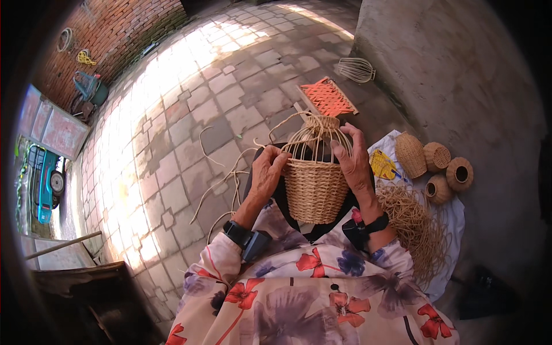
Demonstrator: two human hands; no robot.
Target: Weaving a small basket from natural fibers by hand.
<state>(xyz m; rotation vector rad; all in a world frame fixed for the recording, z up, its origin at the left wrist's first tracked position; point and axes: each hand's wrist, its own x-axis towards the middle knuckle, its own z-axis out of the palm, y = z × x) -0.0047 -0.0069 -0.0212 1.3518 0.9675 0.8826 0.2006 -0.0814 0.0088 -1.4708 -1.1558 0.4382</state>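
A half-woven wicker basket [315, 192] rests in my lap on a dark cloth. Its lower body is tightly woven, bare ribs show above that, and a narrow woven neck [322, 122] tops it. At the left edge of the weave, my left hand [268, 171] is closed, thumb and fingers pinching the basket where loose strands run out. My right hand [353, 160] grips the opposite side, its fingers curled over the ribs. Long loose strands [233, 172] trail to the left over the paving. Which single strand the left fingertips hold cannot be made out.
A low stool with an orange woven seat [328, 96] stands ahead, near a wire frame [356, 69]. At right, several small finished baskets [410, 155] and a heap of strands [411, 224] lie on a white sheet [454, 230] beside a wall. A teal vehicle [46, 184] stands far left.
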